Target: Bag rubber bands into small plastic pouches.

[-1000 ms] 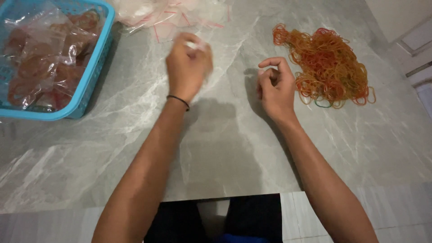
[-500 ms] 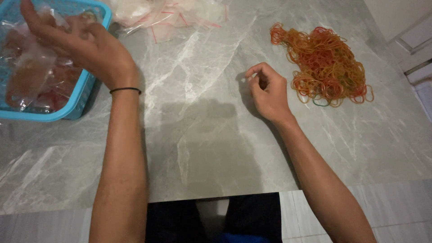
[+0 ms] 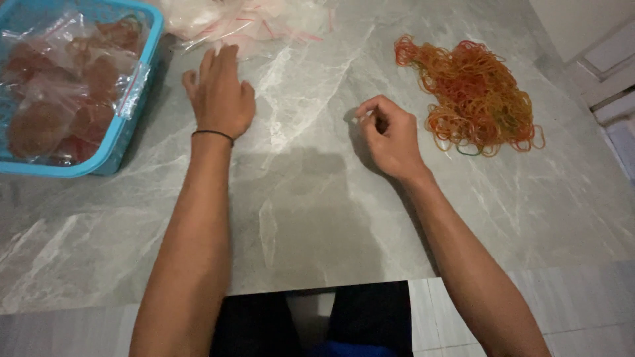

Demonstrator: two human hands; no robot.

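The left hand (image 3: pixel 220 94) lies palm down on the grey marbled worktop (image 3: pixel 311 218), its fingers (image 3: pixel 210 61) stretched nearly straight and a little apart, gripping nothing, their tips pointing at the heap of clear plastic bags (image 3: pixel 228 21) at the far edge of the worktop. The bags lie straight ahead of those fingertips, just beyond them; whether the tips touch the plastic I cannot tell. The heap's long axis runs crosswise to the reaching hand, from left to right along the far edge. A thin dark band circles the left wrist. The right hand (image 3: pixel 391 135) rests to the right of the left hand, well apart from the bags, so the left hand is clearly the nearer one to them. Its fingers are curled in tight, thumb against forefinger, pinching something small and pale that I cannot make out. To the right of the right hand, near but not touching, lies a loose pile of orange, red and yellow rubber bands (image 3: pixel 473 92). To the left of the left hand stands a blue plastic basket (image 3: pixel 126 129) holding filled clear bags with reddish contents.
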